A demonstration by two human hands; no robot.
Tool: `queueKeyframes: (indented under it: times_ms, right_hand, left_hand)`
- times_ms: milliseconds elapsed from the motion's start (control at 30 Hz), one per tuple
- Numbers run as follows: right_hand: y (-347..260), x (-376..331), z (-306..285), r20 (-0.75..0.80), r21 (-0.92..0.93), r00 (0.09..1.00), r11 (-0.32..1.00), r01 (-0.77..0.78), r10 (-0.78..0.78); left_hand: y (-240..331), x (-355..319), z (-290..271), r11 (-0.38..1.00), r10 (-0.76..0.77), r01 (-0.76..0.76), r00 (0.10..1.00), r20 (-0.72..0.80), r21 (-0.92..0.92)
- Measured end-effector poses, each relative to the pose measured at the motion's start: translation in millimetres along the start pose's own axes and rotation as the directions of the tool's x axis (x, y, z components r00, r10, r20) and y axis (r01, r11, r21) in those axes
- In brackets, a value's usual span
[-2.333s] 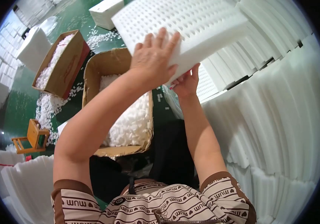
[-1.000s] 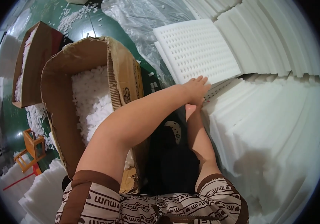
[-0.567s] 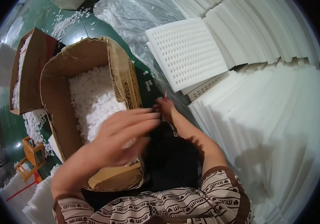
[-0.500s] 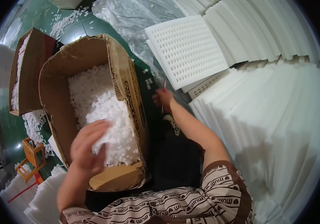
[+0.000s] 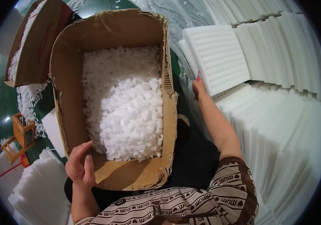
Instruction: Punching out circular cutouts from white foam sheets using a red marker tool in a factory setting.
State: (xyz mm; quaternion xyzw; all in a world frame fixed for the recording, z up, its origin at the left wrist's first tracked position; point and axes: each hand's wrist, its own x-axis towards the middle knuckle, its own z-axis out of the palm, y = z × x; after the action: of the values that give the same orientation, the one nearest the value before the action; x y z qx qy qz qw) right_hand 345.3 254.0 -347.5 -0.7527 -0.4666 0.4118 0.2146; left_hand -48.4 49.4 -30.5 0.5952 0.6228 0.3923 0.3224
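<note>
A large open cardboard box (image 5: 65,108) stands in front of me, with a heap of small white foam pieces (image 5: 134,116) inside. My left hand (image 5: 80,165) is at its near left rim, fingers apart and nothing in them. Out to the right of the box, my right hand (image 5: 199,90) is closed around a thin red tool (image 5: 198,76); only its red end shows, so its exact kind stays unclear. Just beyond that hand leans a white foam sheet (image 5: 216,56) with rows of holes, a second sheet behind its left edge.
Tall stacks of white foam sheets (image 5: 276,123) fill the right side. A second box (image 5: 37,45) of foam pieces is at the far left, above spilled pieces (image 5: 29,101) on the green floor. A small wooden stool (image 5: 23,131) and more foam sheets (image 5: 38,187) sit at the left.
My view has shifted, and the box appears larger and further right. My left hand has drawn back from over the foam pieces to the near left rim. My right hand is closer to the perforated sheet.
</note>
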Motion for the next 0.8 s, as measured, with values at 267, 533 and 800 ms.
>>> queueKeyframes:
  times_ms: [267,533,800]
  right_hand:
    - [-64.0,14.9,19.0,0.323,-0.571,0.875,0.663,0.484,-0.361]
    - [-133.6,147.8,41.1,0.255,-0.911,0.505,-0.031,0.411,-0.824]
    - [-176.8,176.5,13.5,0.466,-0.885,0.872,-0.058,0.463,-0.149]
  left_hand:
    - [8.1,1.9,0.8,0.992,-0.127,0.124,0.988,0.093,0.029]
    - [-9.8,8.9,3.6,0.968,-0.237,0.223,0.963,0.129,0.114]
    - [-14.4,13.2,8.2,0.950,-0.292,0.262,0.939,0.182,0.169]
